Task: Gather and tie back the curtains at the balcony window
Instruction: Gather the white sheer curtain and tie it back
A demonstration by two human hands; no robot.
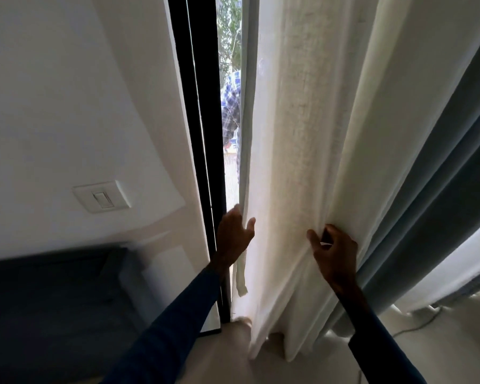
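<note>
Left: wall switch [101, 197], and a dark blurred shape [50, 295] below it that I can't identify. Black frame [203, 134], then a narrow gap with the outdoors barely readable. Left hand [234, 234] at the white curtain [297, 134] edge, fingers straight, thumb spread onto the cloth, fingertips hidden behind the hem. A cloth strip [241, 275] hangs below it. Right hand [334, 253] pinches a curtain fold, fingers curled in. Grey curtain [438, 189] is cut off at right.

A white wall switch [101, 197] above a dark sofa [53, 306].
</note>
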